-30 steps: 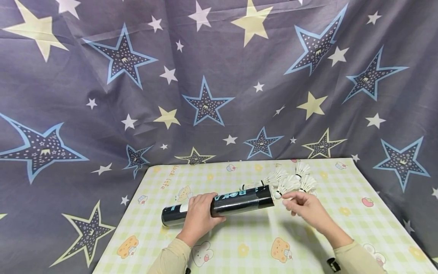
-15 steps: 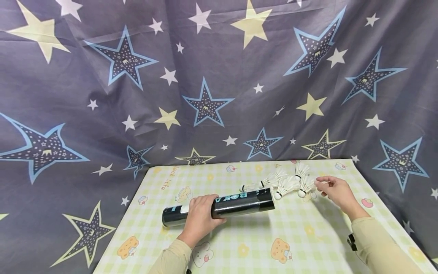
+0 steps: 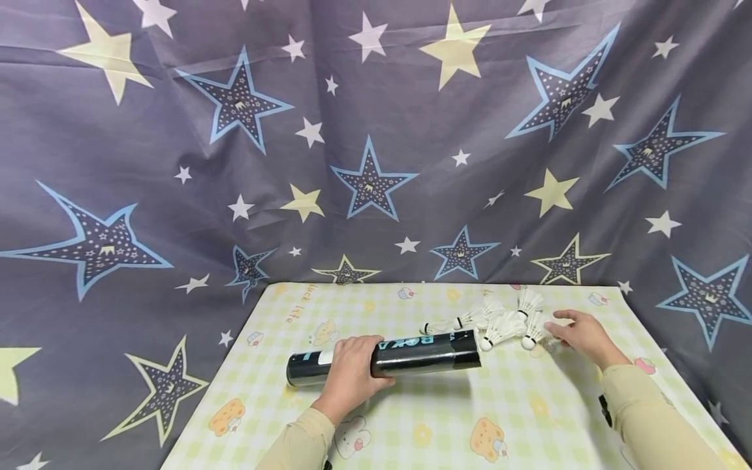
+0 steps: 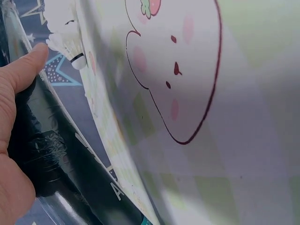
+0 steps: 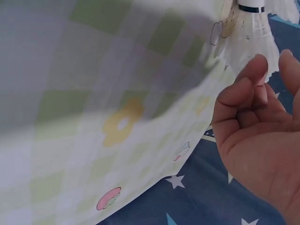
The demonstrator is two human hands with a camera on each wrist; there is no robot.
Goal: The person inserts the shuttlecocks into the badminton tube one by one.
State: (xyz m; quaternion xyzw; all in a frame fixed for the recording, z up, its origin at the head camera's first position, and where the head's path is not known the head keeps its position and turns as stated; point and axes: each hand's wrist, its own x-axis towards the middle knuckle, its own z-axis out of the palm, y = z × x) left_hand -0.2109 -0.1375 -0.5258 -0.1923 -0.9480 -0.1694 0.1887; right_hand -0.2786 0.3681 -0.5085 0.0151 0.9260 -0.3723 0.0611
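In the head view my left hand (image 3: 351,375) grips a black shuttlecock tube (image 3: 425,354) round its middle. The tube lies aslant over the table, its right end toward a cluster of white feather shuttlecocks. My right hand (image 3: 584,336) is at the feathered end of the rightmost shuttlecock (image 3: 533,331). In the right wrist view its thumb and curled fingers stand apart beside that feather skirt (image 5: 255,37), with no firm pinch visible. The left wrist view shows the thumb along the glossy tube (image 4: 61,150) and a shuttlecock (image 4: 70,49) beyond.
More shuttlecocks lie bunched near the back of the table, among them one at the rear (image 3: 529,301) and one by the tube's end (image 3: 499,328). A green checked cloth (image 3: 435,411) with cartoon prints covers the table. Behind hangs a star-patterned curtain (image 3: 399,98).
My right hand has moved from the tube's right end out to the rightmost shuttlecock's feathers. My left hand keeps its grip on the tube. The head view has shifted slightly.
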